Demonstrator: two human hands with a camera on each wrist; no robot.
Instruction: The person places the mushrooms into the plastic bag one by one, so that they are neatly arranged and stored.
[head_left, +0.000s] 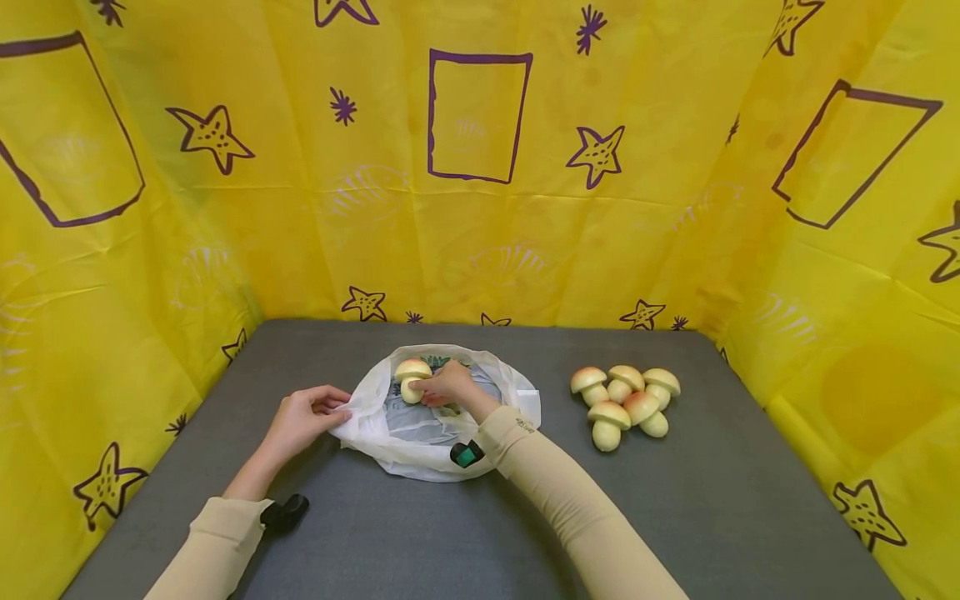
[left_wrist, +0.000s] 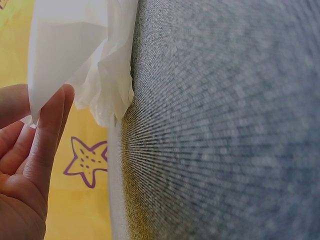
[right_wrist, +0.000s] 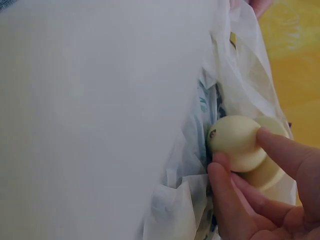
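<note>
A white plastic bag (head_left: pixel 375 446) lies on the grey table with its mouth spread wide. My left hand (head_left: pixel 303 421) pinches the bag's left rim between thumb and fingers; the left wrist view shows the thin white plastic (left_wrist: pixel 70 55) between them. Inside the mouth, my right hand (head_left: pixel 450 385) holds a toy mushroom (head_left: pixel 412 369) by its pale stem. In the right wrist view, the fingers curl round that rounded stem (right_wrist: pixel 237 142), with the cap partly hidden behind it. Green print shows on the bag's inner side. How deep the bag goes is hidden.
To the right of the bag, several more toy mushrooms (head_left: pixel 626 392) with cream and orange caps lie grouped on the grey table (head_left: pixel 420 542). Yellow cloth (head_left: pixel 480 250) with purple drawings walls in the table at the back and both sides.
</note>
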